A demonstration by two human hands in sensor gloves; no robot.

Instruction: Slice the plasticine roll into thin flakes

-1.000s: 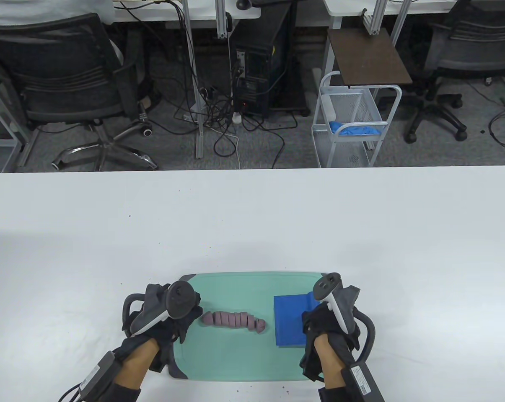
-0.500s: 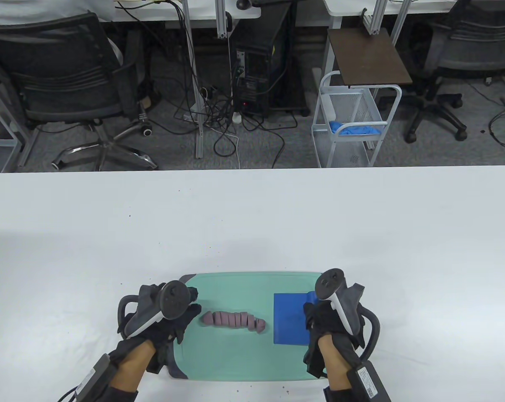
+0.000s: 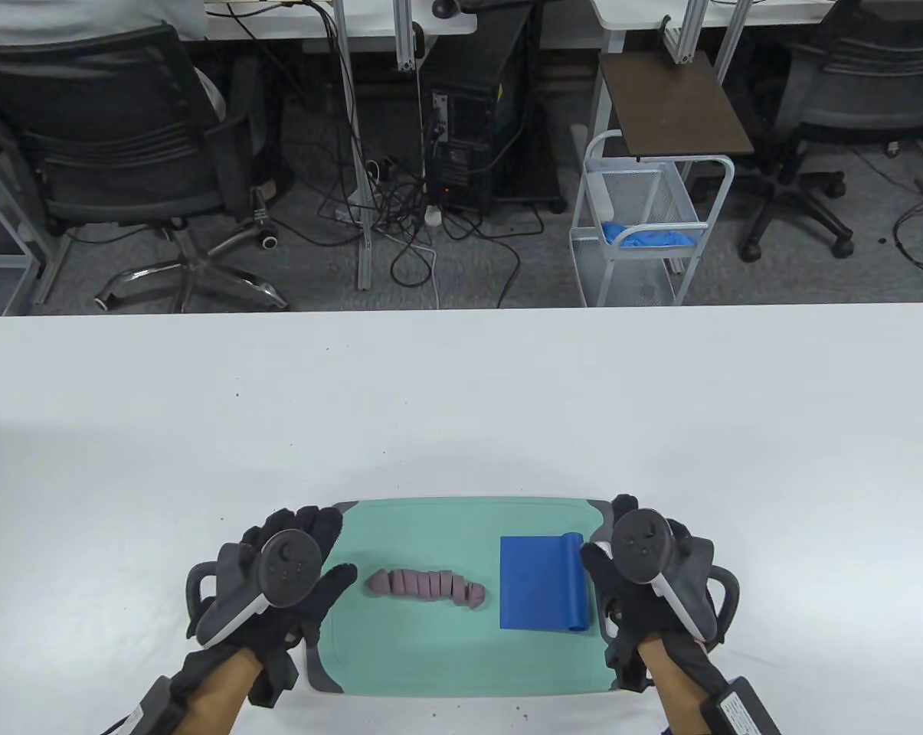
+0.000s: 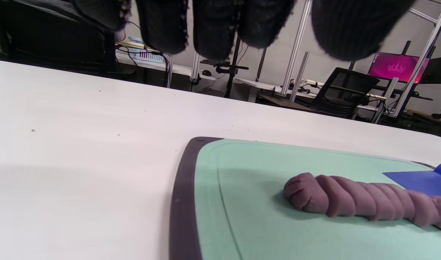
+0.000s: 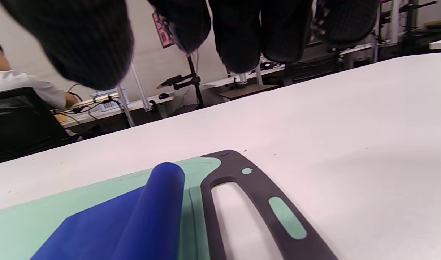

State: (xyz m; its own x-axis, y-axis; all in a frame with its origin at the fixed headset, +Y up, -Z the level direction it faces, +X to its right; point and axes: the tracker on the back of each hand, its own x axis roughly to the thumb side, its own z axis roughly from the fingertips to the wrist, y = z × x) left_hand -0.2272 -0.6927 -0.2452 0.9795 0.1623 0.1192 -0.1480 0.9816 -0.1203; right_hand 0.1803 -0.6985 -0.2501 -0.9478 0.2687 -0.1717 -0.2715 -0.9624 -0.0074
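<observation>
The left hand [image 3: 277, 582] and right hand [image 3: 645, 582] are seen spread, holding nothing, flanking the cutting board [image 3: 446, 651]. On it lies the sliced plasticine roll [image 3: 424, 586]; its cuts show clearly in the left wrist view. Right of the roll lies a blue scraper [image 3: 541, 583].

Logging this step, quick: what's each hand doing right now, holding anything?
Left hand: open, holding nothing, beside the cutting board.
Right hand: open, holding nothing; the blue scraper lies free.

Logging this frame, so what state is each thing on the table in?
plasticine roll: cut into slices that lean together, lying on the board.
blue scraper: lying flat, not held.
cutting board: flat on the table.
left hand: open, holding nothing.
right hand: open, holding nothing.
</observation>
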